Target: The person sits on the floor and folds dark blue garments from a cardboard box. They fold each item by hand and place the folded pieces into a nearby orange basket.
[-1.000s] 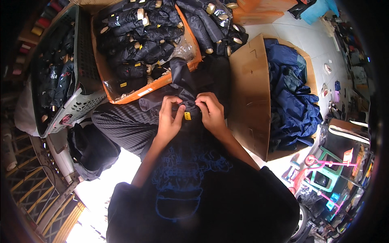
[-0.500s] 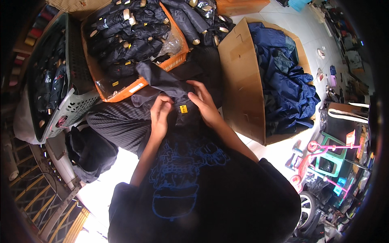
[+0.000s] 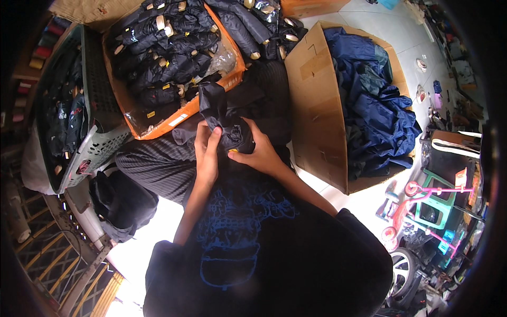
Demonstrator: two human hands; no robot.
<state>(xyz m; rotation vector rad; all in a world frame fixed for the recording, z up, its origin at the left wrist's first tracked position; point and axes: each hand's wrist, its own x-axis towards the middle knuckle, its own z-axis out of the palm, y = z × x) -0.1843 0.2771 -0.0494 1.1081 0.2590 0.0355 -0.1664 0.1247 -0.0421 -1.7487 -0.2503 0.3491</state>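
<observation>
The bunched black cloth [image 3: 229,134] is just beyond the black shirt [image 3: 306,248], gripped by both the left hand [image 3: 207,153] and the right hand [image 3: 264,156]. The step in hand looks like gathering it into a bundle; the next move seems to call for holding its folds snug. Farther out, an orange-edged box [image 3: 230,80] holds black rolls [image 3: 177,68], and a cardboard box [image 3: 317,111] at right holds blue fabric [image 3: 372,121].

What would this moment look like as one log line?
left-hand grip: on black fabric bundle | right-hand grip: around same bundle | ahead-left: orange-edged box | right: cardboard box, blue fabric
</observation>
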